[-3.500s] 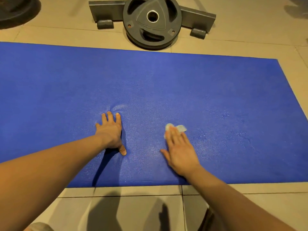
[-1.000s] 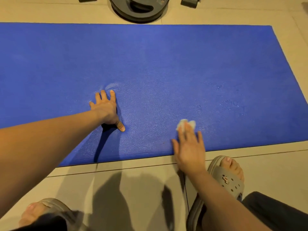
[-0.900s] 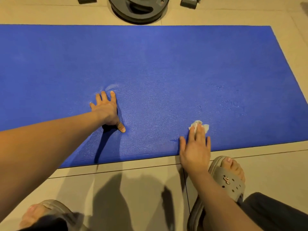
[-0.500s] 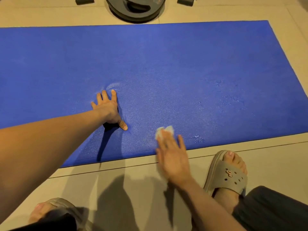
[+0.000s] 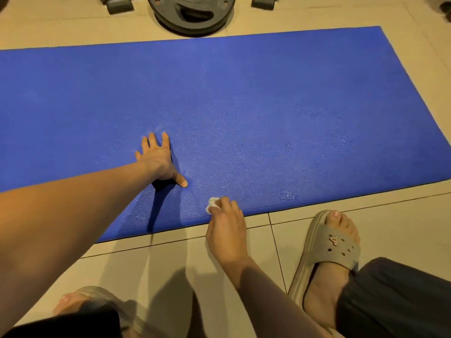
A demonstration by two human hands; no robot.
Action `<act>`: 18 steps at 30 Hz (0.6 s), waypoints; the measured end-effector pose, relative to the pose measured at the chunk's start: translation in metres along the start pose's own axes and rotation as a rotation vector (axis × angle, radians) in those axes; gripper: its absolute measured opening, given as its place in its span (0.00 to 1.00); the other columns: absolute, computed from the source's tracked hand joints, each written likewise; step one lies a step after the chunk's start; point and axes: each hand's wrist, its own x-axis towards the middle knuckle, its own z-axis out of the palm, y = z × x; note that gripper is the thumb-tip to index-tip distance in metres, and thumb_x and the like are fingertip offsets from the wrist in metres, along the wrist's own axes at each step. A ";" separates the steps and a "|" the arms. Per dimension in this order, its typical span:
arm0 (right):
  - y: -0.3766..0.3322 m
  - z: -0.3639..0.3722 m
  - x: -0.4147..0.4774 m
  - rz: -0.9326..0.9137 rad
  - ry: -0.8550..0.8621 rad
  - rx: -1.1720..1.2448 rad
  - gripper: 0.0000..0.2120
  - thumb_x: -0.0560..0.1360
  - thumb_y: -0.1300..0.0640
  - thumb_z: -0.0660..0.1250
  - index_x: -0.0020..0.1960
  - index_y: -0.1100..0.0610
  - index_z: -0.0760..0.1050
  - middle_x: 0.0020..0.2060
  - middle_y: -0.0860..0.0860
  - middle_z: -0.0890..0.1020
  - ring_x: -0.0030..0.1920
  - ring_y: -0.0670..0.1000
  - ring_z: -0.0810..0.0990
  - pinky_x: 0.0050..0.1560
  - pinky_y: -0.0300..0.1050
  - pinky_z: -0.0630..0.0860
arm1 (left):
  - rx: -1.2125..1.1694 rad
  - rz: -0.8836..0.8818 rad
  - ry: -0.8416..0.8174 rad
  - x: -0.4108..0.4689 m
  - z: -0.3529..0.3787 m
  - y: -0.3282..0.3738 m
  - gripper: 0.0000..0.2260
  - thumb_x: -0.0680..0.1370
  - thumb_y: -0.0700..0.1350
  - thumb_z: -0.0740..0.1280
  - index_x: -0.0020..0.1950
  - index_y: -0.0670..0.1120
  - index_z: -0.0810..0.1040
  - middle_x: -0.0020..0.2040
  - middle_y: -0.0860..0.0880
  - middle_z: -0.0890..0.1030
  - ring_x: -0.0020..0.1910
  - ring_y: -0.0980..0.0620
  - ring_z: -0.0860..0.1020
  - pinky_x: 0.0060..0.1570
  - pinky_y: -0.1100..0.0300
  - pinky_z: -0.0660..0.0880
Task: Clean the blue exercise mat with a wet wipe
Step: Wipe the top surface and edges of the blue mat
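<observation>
The blue exercise mat [image 5: 244, 93] lies across the tiled floor. My left hand [image 5: 158, 159] rests flat on it with spread fingers, left of centre near the front edge. A small bunched white wet wipe [image 5: 211, 204] sits on the mat right at the near edge. My right hand [image 5: 225, 225] reaches over that edge and holds the wipe down, fingers bent over it. The wipe sticks out at the fingertips; the rest is hidden beneath them. Wet streaks [image 5: 285, 196] shine on the mat to the right of the wipe.
A dark weight plate [image 5: 192, 13] on a stand sits on the floor just beyond the mat's far edge. My right foot in a grey sandal [image 5: 334, 247] stands on the beige tiles near the mat; my left sandal [image 5: 97, 301] is at the bottom.
My right hand has swept the wipe from the right back to the left along the near edge, ending closer to my left thumb. The left hand has stayed put.
</observation>
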 end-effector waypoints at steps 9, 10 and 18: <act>0.053 -0.073 0.060 0.764 0.263 0.801 0.09 0.74 0.68 0.71 0.45 0.56 0.74 0.36 0.53 0.80 0.36 0.55 0.82 0.34 0.46 0.78 | 0.024 0.275 -0.051 -0.046 0.036 -0.023 0.66 0.60 0.71 0.79 0.84 0.50 0.43 0.83 0.41 0.41 0.82 0.39 0.42 0.79 0.42 0.56; 0.065 -0.074 0.059 0.710 0.234 0.498 0.07 0.74 0.64 0.71 0.43 0.53 0.76 0.40 0.53 0.80 0.42 0.56 0.82 0.40 0.48 0.78 | 0.102 0.308 -0.077 -0.049 0.042 -0.025 0.69 0.59 0.71 0.79 0.84 0.51 0.38 0.82 0.41 0.36 0.82 0.38 0.38 0.80 0.42 0.52; 0.071 -0.057 0.037 0.195 0.127 -0.092 0.10 0.79 0.53 0.68 0.55 0.58 0.81 0.49 0.55 0.74 0.48 0.59 0.77 0.49 0.54 0.75 | 0.247 0.296 -0.016 -0.054 0.059 -0.019 0.71 0.59 0.68 0.81 0.82 0.49 0.32 0.80 0.37 0.30 0.79 0.34 0.32 0.80 0.39 0.47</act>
